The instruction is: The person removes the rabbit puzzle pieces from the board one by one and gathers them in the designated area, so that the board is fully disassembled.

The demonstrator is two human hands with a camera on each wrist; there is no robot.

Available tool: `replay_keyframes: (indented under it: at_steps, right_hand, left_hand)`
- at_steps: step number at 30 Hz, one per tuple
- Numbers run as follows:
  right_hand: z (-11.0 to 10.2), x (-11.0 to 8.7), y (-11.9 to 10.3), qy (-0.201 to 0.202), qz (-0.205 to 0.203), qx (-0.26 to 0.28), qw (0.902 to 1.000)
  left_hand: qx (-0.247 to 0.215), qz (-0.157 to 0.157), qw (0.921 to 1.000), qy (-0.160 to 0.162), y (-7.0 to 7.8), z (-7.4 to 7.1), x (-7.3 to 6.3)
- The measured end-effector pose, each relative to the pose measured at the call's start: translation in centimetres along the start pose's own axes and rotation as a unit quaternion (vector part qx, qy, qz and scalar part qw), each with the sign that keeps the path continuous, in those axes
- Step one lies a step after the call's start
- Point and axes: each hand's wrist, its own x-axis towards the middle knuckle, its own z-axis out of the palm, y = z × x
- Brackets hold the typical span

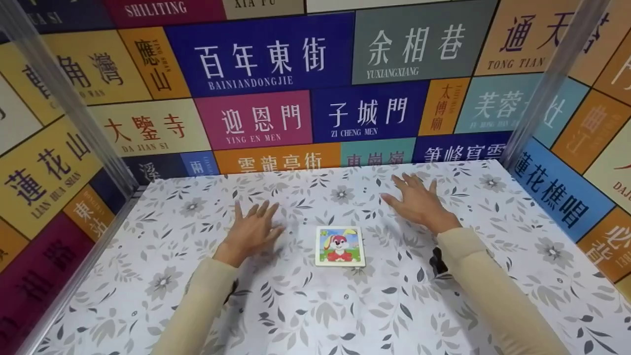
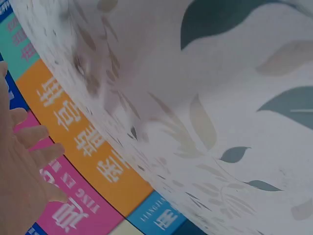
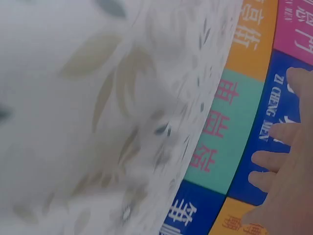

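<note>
A small picture board [image 1: 340, 246] with a white border lies flat on the table, showing a red and white long-eared cartoon animal on green. My left hand [image 1: 250, 230] is to its left, fingers spread and holding nothing. Farther back and to the right is my right hand [image 1: 419, 203], its fingers also apart, with nothing in them. Both hands stay clear of the board. In the wrist views, the left hand [image 2: 22, 166] shows at the left edge and the right hand [image 3: 288, 161] at the right edge; the board appears in neither.
The table [image 1: 305, 296] has a white cover with grey leaves and flowers. Behind it rises a wall [image 1: 261, 54] of coloured panels with Chinese lettering. Clear corner posts [image 1: 81, 103] stand at the table's far left and right. Beige sleeves [image 1: 197, 301] cover both forearms.
</note>
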Motion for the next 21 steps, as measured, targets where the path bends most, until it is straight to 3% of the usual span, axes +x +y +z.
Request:
replay_keyframes:
  at_steps: [4, 12, 21]
  right_hand:
    - [0.7, 0.4, -1.2, 0.004, -0.025, 0.048, 0.9985]
    - [1.8, 1.6, -2.9, -0.002, -0.043, 0.110, 0.9930]
    - [3.3, 2.2, -4.4, -0.016, -0.058, 0.202, 0.9775]
  left_hand:
    - [0.005, 0.037, 0.9993, 0.000, 1.6, 0.6, -0.5]
    - [-0.001, 0.102, 0.9941, -0.037, 5.4, 2.2, -1.0]
    - [0.002, 0.160, 0.9857, -0.054, 8.4, 2.9, -1.5]
